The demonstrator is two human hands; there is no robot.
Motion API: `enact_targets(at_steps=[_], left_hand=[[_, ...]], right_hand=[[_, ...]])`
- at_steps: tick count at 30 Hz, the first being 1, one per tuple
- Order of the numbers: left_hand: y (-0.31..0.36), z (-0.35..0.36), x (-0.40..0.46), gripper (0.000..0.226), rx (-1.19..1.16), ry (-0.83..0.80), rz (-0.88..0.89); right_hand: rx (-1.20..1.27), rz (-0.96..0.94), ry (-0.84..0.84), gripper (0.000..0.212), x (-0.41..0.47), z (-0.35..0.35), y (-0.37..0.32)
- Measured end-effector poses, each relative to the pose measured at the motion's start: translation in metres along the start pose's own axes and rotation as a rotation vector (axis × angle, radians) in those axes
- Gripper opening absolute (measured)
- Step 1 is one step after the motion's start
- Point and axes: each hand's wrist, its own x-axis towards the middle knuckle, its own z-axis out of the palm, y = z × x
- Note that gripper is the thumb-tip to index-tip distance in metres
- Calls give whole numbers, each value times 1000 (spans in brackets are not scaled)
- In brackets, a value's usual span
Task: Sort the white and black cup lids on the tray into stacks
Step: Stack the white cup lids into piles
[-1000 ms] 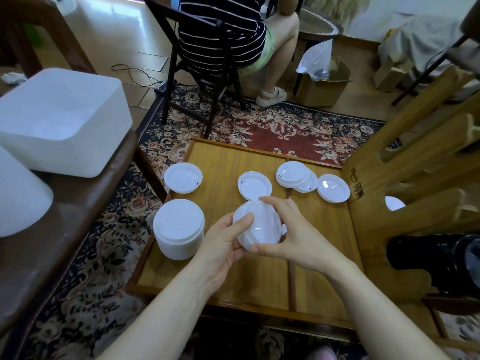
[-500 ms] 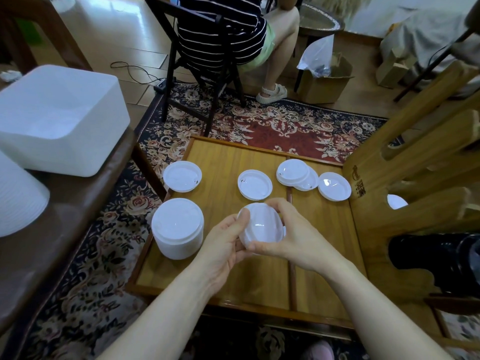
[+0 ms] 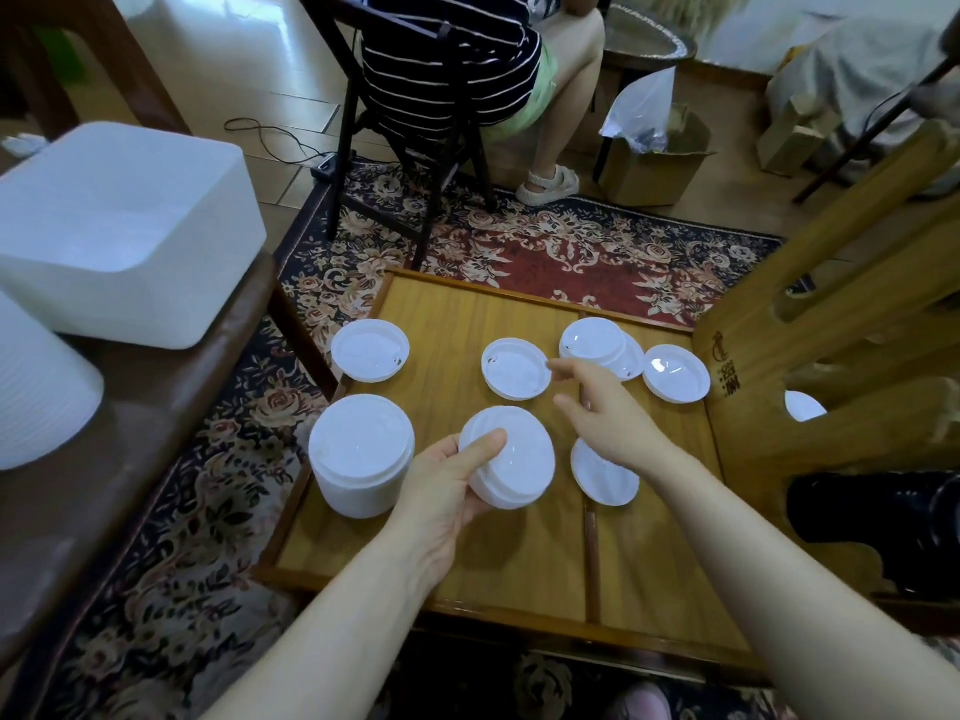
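Nearest the person, the left hand (image 3: 447,485) grips a small stack of white lids (image 3: 511,457) just above the tray (image 3: 452,574), thumb curled over the top face and fingers under the rim, the stack tilted a little toward the tray's right side. Just left of it, near the tray's left edge, stands a taller stack of white lids (image 3: 361,452), upright and apart from the held one.

On the right, a single white lid (image 3: 605,478) lies flat beside the tray's centre rail, partly hidden under the right wrist. The right hand (image 3: 608,413) is above it, holding nothing, fingers spread and reaching toward the far side of the tray.

The relation that matters is this: straight ahead of those fingertips, a shade to the left, lies a loose white lid (image 3: 516,368), flat with its hollow side up. It is just beyond the fingers, whether touched or not I cannot tell. The right hand is plainly the nearer one to it; the left is busy and further back. Being round, the lid has no long axis to line up with, so a pinch on the near rim would likely serve.

Further off, by the far edge, two overlapping lids (image 3: 597,348) sit right of the rail, with another lid (image 3: 676,374) near the right edge and one more lid (image 3: 370,349) at the far left corner. No black lids show on the tray.
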Motion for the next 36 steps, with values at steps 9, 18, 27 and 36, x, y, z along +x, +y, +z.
enact_targets(at_steps=[9,18,27,36], left_hand=[[0,-5,2,23,-29,-7,15],[0,-5,3,23,-10,-38,40],[0,-5,5,39,-10,-77,81],[0,-4,4,45,-82,-111,100]], right_hand=[[-623,-269,-28,37,28,30,17],[-538,-244,125,10,11,26,21],[640,197,426,9,-29,-29,-33],[1131,454,-37,22,-58,-30,-39]])
